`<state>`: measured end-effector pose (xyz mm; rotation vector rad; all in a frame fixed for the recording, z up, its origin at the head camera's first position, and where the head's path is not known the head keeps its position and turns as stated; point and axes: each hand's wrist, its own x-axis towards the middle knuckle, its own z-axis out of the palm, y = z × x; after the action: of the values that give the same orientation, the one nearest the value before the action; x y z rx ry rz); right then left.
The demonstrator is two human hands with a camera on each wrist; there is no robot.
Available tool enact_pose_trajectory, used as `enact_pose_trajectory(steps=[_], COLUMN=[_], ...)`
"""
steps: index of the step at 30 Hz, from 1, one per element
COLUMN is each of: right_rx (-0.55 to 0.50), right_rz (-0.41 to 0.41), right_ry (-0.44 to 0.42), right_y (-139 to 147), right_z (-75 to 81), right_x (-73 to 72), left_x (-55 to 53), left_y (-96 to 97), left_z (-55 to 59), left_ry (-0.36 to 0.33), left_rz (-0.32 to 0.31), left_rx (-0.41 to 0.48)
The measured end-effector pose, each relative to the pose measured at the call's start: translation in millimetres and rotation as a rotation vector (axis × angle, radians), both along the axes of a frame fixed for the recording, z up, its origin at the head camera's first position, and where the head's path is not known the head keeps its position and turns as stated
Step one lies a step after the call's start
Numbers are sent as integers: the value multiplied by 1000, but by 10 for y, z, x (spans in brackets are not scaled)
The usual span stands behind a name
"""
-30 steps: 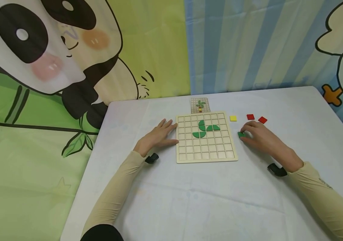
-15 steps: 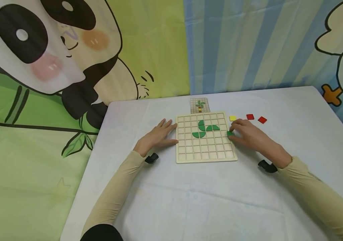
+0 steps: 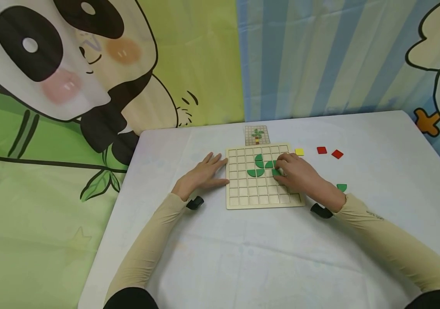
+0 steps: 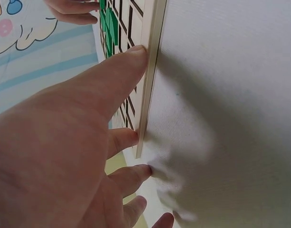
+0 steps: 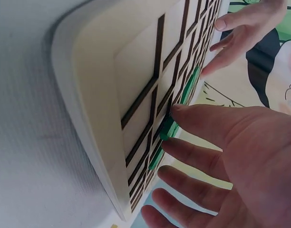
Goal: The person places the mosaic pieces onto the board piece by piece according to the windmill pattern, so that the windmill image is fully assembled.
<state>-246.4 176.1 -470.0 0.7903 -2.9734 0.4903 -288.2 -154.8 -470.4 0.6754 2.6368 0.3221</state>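
While the left hand (image 3: 202, 175), fingers straight, touches the board (image 3: 254, 200), the right hand (image 3: 298, 172) pinches a green piece (image 3: 275, 172); this lies on that hand's left, over the board, just nearside of a green pair (image 3: 269, 165).

Fingers (image 5: 195, 156) pinch green piece (image 5: 169, 129)

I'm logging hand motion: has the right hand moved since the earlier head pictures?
Yes. In the head view, the right hand has moved left: first to the right of the grid board, it now reaches over it, pinching a green piece.
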Motion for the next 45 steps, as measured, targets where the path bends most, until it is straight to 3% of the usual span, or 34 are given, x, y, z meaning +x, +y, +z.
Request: enact_pose_trajectory(steps=[6, 22, 35, 39, 45], right_rx=[-10, -92, -124, -125, -7], right_rz=[-13, 60, 53, 11, -152], right_ry=[-12, 23, 17, -49, -235], right_y=[-18, -143, -136, 33, 618], right_z=[5, -30, -64, 27, 122], right_x=[12, -62, -48, 27, 172], left_x=[6, 3, -4, -1, -4], left_y=[3, -9, -8, -18, -7], left_z=[5, -20, -30, -52, -59], left_ry=[2, 9, -5, -8, 2], left_rz=[7, 2, 14, 14, 9], left_rx=[5, 4, -16, -11, -11])
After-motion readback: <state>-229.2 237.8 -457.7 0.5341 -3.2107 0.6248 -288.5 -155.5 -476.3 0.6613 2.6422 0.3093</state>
